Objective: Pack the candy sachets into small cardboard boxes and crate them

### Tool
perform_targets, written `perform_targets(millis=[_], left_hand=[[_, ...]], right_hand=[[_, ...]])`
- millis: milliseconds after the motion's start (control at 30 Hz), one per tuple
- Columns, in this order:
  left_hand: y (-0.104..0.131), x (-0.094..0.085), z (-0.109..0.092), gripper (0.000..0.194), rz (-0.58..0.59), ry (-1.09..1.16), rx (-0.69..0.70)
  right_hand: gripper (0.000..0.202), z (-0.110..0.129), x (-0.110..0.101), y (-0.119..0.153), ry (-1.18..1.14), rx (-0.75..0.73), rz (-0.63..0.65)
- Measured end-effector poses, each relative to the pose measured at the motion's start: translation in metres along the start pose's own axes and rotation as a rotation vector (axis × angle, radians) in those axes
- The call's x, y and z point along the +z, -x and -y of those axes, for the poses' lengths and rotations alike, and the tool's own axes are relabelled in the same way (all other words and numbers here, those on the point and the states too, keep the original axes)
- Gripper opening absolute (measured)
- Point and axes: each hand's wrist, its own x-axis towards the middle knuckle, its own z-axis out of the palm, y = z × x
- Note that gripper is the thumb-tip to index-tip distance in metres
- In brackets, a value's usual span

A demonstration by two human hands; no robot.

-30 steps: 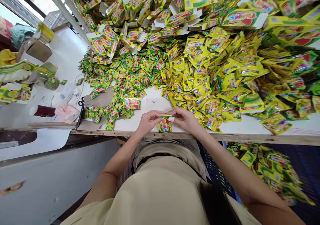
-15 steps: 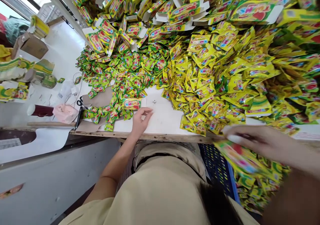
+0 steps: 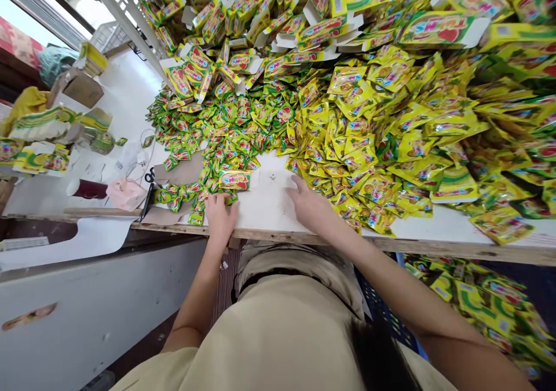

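My left hand (image 3: 221,216) lies at the lower edge of the small green wrapped candies (image 3: 191,191), fingers bent down onto them and thumb held apart. Just above it is a small carton (image 3: 234,180) with its end flap open, lying flat. My right hand (image 3: 315,210) is over the bare white tabletop (image 3: 271,205), fingers apart and nothing seen in them. Its fingertips are close to the lower left edge of the yellow sachets (image 3: 356,142).
Printed cartons (image 3: 243,14) are heaped along the back. At left are scissors (image 3: 150,175), a dark red cylinder (image 3: 89,189), pink paper (image 3: 125,194) and a brown box (image 3: 82,87). Below the table's right edge, a blue crate (image 3: 386,310) stands beside a heap of filled packs (image 3: 486,304).
My right hand has let go of the yellow-green pack over the heap below the table and come left above the tabletop. My left hand has shifted left and down onto the green candies.
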Motion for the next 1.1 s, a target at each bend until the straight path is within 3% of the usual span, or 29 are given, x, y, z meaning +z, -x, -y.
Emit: perform_targets(millis=[100, 200, 367, 433, 533, 700, 767, 833, 933, 1100], left_hand=[[0.01, 0.007, 0.0, 0.032, 0.07, 0.002, 0.04], [0.014, 0.017, -0.013, 0.031, 0.118, 0.064, 0.116], [0.012, 0.022, -0.031, 0.02, 0.196, 0.4, 0.283], [0.011, 0.02, -0.03, 0.019, 0.151, 0.462, 0.294], [0.008, 0.02, -0.026, 0.015, 0.086, 0.334, 0.228], [0.003, 0.026, -0.032, 0.043, 0.18, 0.215, 0.051], [0.0, 0.028, -0.038, 0.046, 0.222, 0.252, -0.009], [-0.003, 0.029, -0.044, 0.032, 0.299, 0.351, -0.061], [-0.004, 0.031, -0.05, 0.016, 0.415, 0.686, -0.155], [0.002, 0.035, -0.061, 0.03, 0.427, 1.19, -0.236]], right_hand=[[0.048, 0.004, 0.005, -0.021, 0.175, 0.108, 0.012], [0.052, 0.001, 0.01, -0.031, 0.237, 0.141, 0.012], [0.05, -0.007, 0.006, -0.022, 0.169, 0.077, -0.009], [0.054, -0.013, 0.002, -0.008, 0.027, -0.003, -0.031], [0.054, -0.022, 0.001, 0.014, -0.33, -0.139, -0.062], [0.019, -0.028, 0.029, 0.02, -0.911, 0.091, -0.062], [0.023, -0.023, 0.045, 0.013, -1.13, 0.139, -0.109], [0.029, -0.016, 0.057, 0.006, -1.287, 0.156, -0.153], [0.034, -0.006, 0.064, -0.002, -1.408, 0.185, -0.135], [0.034, -0.005, 0.062, -0.003, -1.471, 0.215, -0.144]])
